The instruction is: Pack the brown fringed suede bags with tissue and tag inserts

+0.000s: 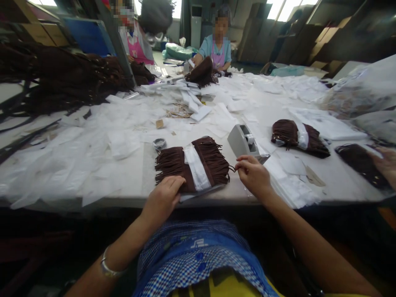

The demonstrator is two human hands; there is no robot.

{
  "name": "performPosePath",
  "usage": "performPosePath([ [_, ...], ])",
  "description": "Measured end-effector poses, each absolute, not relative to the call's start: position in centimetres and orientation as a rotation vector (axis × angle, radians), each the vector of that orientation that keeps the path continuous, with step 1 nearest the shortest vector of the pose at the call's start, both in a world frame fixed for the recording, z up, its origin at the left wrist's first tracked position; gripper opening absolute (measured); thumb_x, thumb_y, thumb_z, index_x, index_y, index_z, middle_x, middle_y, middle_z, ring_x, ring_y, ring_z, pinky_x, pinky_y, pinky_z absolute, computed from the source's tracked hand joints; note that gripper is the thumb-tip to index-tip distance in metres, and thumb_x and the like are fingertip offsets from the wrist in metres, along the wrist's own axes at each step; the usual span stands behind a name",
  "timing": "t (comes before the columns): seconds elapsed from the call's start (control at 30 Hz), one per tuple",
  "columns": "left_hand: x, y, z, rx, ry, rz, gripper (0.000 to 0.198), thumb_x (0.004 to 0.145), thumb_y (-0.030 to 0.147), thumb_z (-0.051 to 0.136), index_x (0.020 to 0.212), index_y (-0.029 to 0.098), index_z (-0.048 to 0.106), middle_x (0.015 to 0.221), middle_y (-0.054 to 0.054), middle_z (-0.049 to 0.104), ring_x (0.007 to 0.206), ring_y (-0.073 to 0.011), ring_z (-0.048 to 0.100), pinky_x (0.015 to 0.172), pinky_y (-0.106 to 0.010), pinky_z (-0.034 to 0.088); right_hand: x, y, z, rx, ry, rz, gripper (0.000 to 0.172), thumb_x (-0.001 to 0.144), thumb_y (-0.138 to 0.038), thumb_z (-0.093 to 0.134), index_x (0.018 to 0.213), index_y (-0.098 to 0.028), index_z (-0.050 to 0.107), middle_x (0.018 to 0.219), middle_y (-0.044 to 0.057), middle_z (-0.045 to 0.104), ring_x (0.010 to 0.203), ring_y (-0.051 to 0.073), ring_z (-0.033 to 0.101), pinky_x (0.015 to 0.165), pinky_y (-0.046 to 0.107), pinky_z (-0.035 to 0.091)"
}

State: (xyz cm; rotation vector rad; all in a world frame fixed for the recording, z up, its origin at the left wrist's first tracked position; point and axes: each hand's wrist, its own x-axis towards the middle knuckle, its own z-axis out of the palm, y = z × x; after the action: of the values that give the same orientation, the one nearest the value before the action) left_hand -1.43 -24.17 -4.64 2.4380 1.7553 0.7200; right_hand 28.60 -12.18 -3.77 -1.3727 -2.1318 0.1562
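A dark brown fringed bundle (173, 161) with a white band (197, 167) around its middle lies at the table's front edge. My left hand (165, 194) rests on its lower left side, fingers bent together against it. My right hand (252, 173) is just right of the bundle, thumb and fingertips pinched at the tip of a dark fringe strand. Behind that hand stands a grey tape dispenser (243, 141). Clear film shows under the bundle's front edge.
Another banded brown bundle (297, 136) lies to the right, near a person's hand (386, 165) on a dark item. White sheets (123, 136) cover much of the table (247, 192). Brown fringed goods (68, 78) are heaped at the left. Two people stand across the table.
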Motion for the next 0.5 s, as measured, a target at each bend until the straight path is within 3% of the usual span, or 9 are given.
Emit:
performPosePath([
  [0.1, -1.9, -23.9, -4.8, 2.566, 1.736, 0.708, 0.043, 0.083, -0.004, 0.047, 0.120, 0.015, 0.057, 0.116, -0.010, 0.067, 0.112, -0.0238, 0.060, 0.101, -0.038, 0.050, 26.3, -13.8, -3.0, -1.002, -2.187, 0.173, 0.022, 0.090, -0.014, 0.056, 0.097, -0.025, 0.073, 0.126, 0.004, 0.066, 0.105, 0.021, 0.066, 0.093, 0.035, 0.053],
  [0.23, -2.1, -23.9, -4.8, 2.722, 1.799, 0.746, 0.040, 0.085, -0.003, 0.042, 0.117, 0.012, 0.060, 0.109, -0.011, 0.071, 0.103, -0.0243, 0.064, 0.093, -0.037, 0.054, 23.4, -14.5, -4.3, -0.590, -2.512, 0.292, 0.033, 0.095, -0.029, 0.059, 0.128, -0.025, 0.063, 0.131, 0.005, 0.065, 0.124, 0.025, 0.058, 0.107, 0.043, 0.048],
  [0.4, -6.0, -25.0, -3.9, 2.580, 2.123, 0.533, 0.046, 0.082, -0.003, 0.041, 0.115, 0.018, 0.065, 0.105, -0.008, 0.073, 0.098, -0.0239, 0.068, 0.079, -0.033, 0.056, 23.2, -13.9, -5.8, -0.574, -2.584, 0.321, 0.043, 0.096, -0.037, 0.059, 0.135, -0.020, 0.058, 0.135, 0.008, 0.063, 0.129, 0.025, 0.054, 0.111, 0.045, 0.045],
  [0.5, -9.1, -26.6, -3.4, 2.417, 2.209, 0.252, 0.045, 0.081, 0.002, 0.044, 0.113, 0.023, 0.068, 0.110, -0.006, 0.073, 0.092, -0.0237, 0.071, 0.070, -0.031, 0.056, 23.9, -13.9, -5.5, -0.533, -2.566, 0.326, 0.038, 0.096, -0.034, 0.060, 0.132, -0.021, 0.060, 0.134, 0.008, 0.064, 0.129, 0.025, 0.055, 0.111, 0.046, 0.045],
])
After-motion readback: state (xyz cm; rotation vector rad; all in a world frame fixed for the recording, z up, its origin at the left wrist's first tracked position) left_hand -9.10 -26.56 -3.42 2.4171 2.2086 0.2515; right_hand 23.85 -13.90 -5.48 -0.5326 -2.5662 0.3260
